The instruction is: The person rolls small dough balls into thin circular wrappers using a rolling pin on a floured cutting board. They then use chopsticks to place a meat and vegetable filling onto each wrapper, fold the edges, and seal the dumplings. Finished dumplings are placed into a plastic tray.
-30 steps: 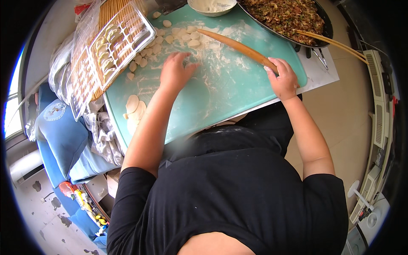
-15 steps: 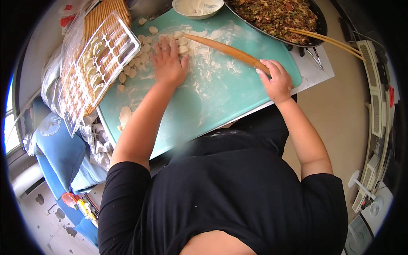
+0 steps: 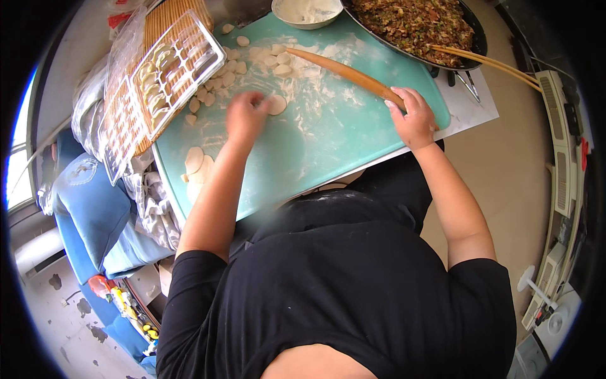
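Holding: my left hand has its fingers drawn together on a small round dough piece, which lies on the mat at my fingertips; my right hand is wrapped around the near end of the rolling pin.
Left hand: fingers bunched, palm down, pinching the edge of the dough piece; the hand is a little blurred, so I cannot tell how firm the pinch is.
Right hand: fingers curled around the wooden rolling pin, which slants away from this hand toward the far left, its far end lying on the floured part of the mat.
Mat: a teal mat lies under both my hands, dusted with flour beyond my left hand.
Dough lumps: a scatter of small dough lumps lies just beyond my left hand, toward the far left.
Flat rounds: a few rolled-out rounds are stacked near my left forearm, at the left edge of the mat.
Tray: a clear plastic tray with folded dumplings in its cells sits to the far left of my left hand, on a bamboo mat.
Flour bowl: a white bowl sits beyond the far end of the rolling pin.
Filling: a dark pan of chopped filling sits beyond my right hand, with chopsticks resting on its rim.
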Tool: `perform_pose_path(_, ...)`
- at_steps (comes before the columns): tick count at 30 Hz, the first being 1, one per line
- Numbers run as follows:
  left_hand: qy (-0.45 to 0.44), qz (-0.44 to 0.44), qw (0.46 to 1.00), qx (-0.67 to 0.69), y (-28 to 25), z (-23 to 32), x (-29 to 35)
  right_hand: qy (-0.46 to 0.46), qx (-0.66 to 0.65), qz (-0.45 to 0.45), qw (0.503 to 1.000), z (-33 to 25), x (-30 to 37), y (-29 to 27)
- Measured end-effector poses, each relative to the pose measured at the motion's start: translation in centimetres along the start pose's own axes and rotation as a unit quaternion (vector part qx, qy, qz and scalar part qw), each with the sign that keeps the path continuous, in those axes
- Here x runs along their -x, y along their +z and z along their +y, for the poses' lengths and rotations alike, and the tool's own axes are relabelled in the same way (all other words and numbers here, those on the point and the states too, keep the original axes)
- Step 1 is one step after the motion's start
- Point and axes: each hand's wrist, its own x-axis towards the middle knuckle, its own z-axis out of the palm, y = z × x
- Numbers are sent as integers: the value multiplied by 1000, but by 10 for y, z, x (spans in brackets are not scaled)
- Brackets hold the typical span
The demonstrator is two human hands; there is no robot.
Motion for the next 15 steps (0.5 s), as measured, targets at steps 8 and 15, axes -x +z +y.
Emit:
perform_pose_path(8, 43, 25, 998, 39, -14, 33, 15, 8, -2, -6, 1000, -2, 0, -2)
perform_pose_path(15, 212, -5, 975, -66, 2, 18, 19, -9, -2, 4, 1000, -3, -1, -2)
